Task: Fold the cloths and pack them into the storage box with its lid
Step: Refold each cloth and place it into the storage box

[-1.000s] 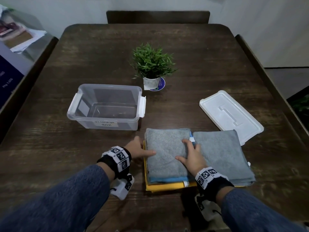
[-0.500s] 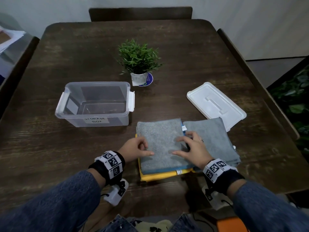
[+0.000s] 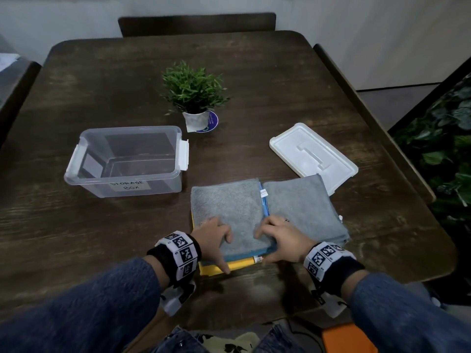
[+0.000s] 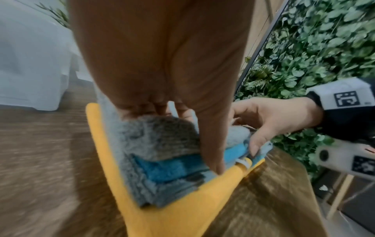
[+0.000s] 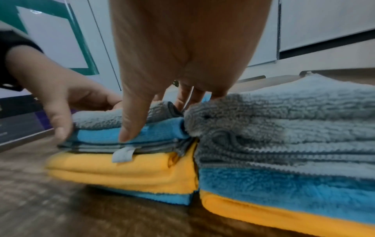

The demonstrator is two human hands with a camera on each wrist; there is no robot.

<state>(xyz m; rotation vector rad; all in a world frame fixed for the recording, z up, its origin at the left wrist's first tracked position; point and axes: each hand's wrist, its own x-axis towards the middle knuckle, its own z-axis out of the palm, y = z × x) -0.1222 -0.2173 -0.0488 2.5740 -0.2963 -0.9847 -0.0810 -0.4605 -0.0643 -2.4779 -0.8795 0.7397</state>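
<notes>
Two stacks of folded cloths lie side by side near the table's front edge. The left stack (image 3: 229, 207) has grey on top, a blue layer (image 4: 172, 168) under it and yellow cloth (image 3: 239, 266) at the bottom. The right stack (image 3: 300, 207) also has grey on top. My left hand (image 3: 219, 240) grips the left stack's near edge, fingers on top and thumb down its front. My right hand (image 3: 270, 235) pinches the same edge at its right corner, thumb on the blue layer (image 5: 154, 133). The clear storage box (image 3: 122, 161) stands empty to the left. Its white lid (image 3: 313, 156) lies at the right.
A small potted plant (image 3: 193, 90) stands behind the box and cloths. The right stack's far corner overlaps the lid. Chair backs line the far and right table edges. Green foliage shows at the right, beyond the table.
Both hands slid from the middle of the left stack's top toward me and now grip its near edge. The cloths, box and lid have not shifted.
</notes>
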